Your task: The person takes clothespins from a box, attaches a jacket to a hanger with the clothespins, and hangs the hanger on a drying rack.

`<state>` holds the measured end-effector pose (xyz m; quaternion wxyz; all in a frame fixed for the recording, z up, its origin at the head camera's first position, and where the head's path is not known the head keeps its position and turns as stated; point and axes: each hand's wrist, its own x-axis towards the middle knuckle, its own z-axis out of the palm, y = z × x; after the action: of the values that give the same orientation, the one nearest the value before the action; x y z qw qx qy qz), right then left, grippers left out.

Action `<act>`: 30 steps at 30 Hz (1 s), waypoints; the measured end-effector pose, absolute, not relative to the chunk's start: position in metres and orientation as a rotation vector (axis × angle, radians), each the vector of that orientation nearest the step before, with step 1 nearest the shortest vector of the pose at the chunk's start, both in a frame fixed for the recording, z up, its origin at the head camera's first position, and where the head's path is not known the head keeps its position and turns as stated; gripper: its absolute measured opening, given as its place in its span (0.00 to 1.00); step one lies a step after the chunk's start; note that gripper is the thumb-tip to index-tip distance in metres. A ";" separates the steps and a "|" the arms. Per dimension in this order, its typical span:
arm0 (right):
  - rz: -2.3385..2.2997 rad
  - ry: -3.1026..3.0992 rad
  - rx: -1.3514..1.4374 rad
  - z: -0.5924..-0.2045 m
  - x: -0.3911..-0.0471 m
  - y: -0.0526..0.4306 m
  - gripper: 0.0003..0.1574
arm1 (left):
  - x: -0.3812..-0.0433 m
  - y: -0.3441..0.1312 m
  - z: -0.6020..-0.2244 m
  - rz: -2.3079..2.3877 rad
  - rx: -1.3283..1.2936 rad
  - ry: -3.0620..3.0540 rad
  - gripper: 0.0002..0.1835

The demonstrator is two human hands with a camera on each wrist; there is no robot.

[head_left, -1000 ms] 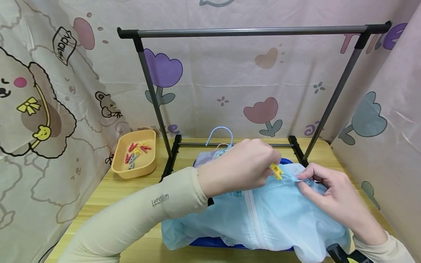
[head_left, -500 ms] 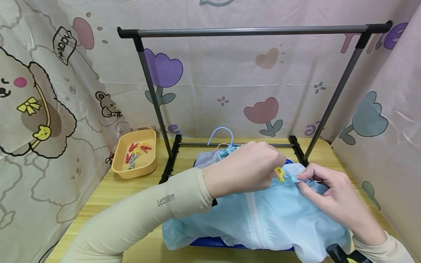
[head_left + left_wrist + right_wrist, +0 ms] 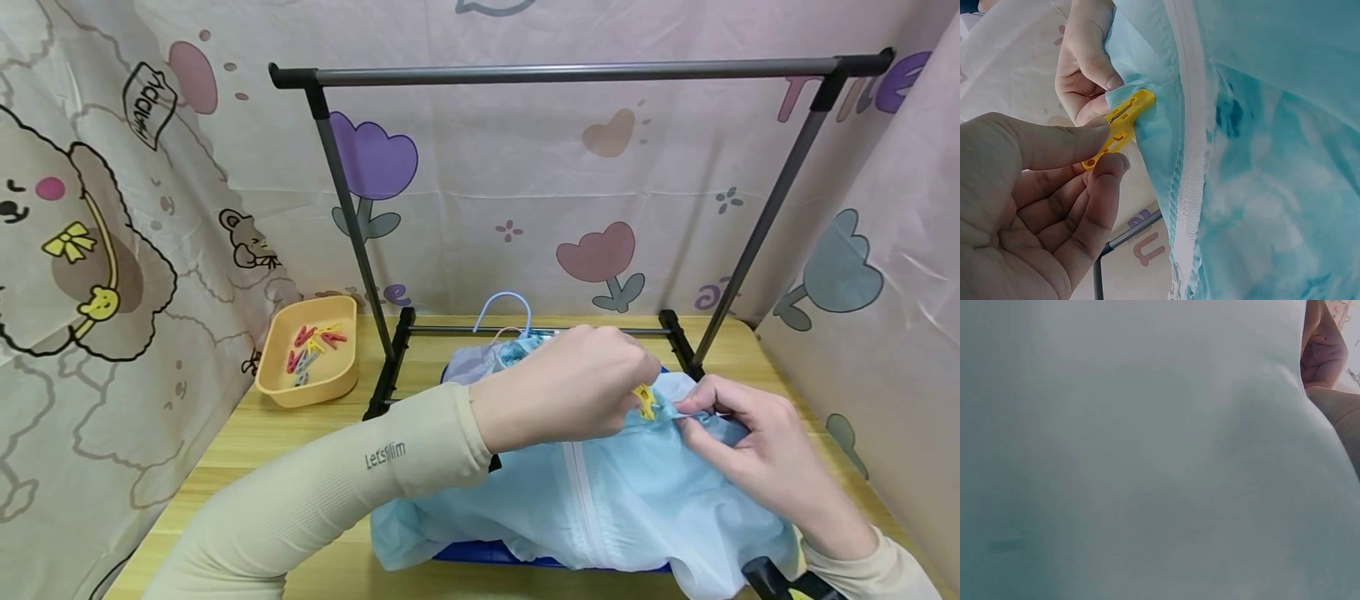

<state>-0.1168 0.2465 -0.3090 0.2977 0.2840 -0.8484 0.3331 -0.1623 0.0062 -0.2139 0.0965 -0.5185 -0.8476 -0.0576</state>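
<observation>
My left hand (image 3: 573,383) pinches a yellow clothespin (image 3: 1124,125) between thumb and forefinger. In the left wrist view its tip overlaps the edge of a light blue zip-up jacket (image 3: 637,492), beside the white zipper (image 3: 1188,125). Whether the clothespin has closed on the cloth I cannot tell. My right hand (image 3: 757,442) pinches the same cloth edge just right of the clothespin. Pale cloth fills most of the right wrist view and hides the right fingertips there. A blue hanger hook (image 3: 504,296) rises behind the left hand.
A dark metal rack (image 3: 577,75) stands over the back of the table (image 3: 240,500). To its left sits a yellow bin (image 3: 345,379) holding several red, yellow and grey clothespins (image 3: 303,358). A blue basket (image 3: 487,552) lies under the jacket.
The left hand has moved slightly right with the yellow clothespin, bringing it up to the cloth near the right fingers. The right hand has stayed in place.
</observation>
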 end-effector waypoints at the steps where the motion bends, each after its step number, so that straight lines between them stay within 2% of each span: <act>1: 0.885 -2.253 0.760 -0.309 -0.117 0.246 0.31 | -0.162 0.006 -0.214 -0.170 -1.537 -2.510 0.14; 7: 0.883 -2.238 0.776 -0.310 -0.117 0.246 0.28 | -0.161 0.007 -0.213 -0.156 -1.528 -2.525 0.12; 19: 0.891 -2.229 0.784 -0.310 -0.117 0.247 0.31 | -0.160 0.006 -0.213 -0.203 -1.545 -2.543 0.14; 27: 0.905 -2.236 0.771 -0.311 -0.117 0.247 0.29 | -0.162 0.006 -0.216 -0.244 -1.577 -2.544 0.02; 30: 0.916 -2.236 0.777 -0.311 -0.117 0.247 0.30 | -0.164 0.006 -0.217 -0.290 -1.572 -2.559 0.10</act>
<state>-0.1169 0.2468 -0.3112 0.2974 0.2923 -0.8411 0.3444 -0.1636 0.0061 -0.2171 0.0622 -0.5201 -0.8464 -0.0958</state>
